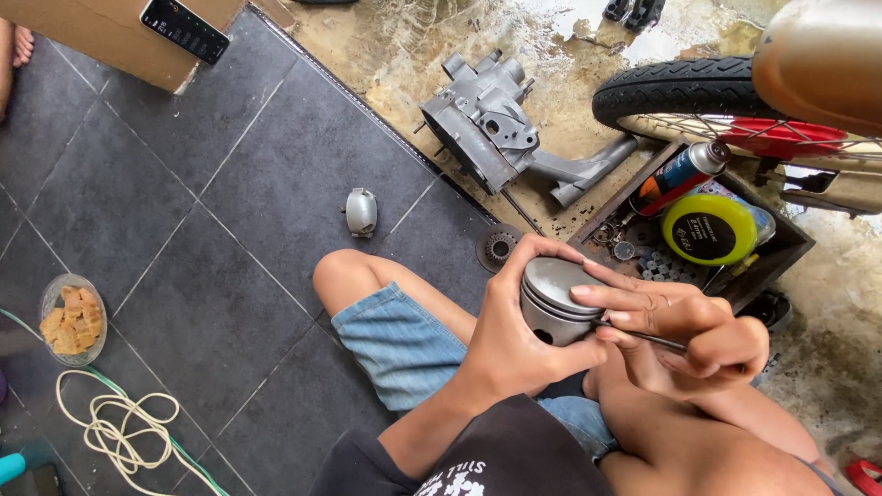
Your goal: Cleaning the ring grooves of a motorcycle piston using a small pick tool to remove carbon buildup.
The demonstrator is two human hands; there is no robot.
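Above the bent knee, the left hand (514,344) is cupping a grey metal piston (554,301) while the right hand (684,335) is pinching a thin metal tool (643,337) against its ring groove, seemingly working the ring; steady prying seems needed beside the dark wooden parts box (781,253).

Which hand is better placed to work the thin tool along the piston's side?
Probably the right hand: it already pinches the thin tool against the piston, which the left hand cradles.
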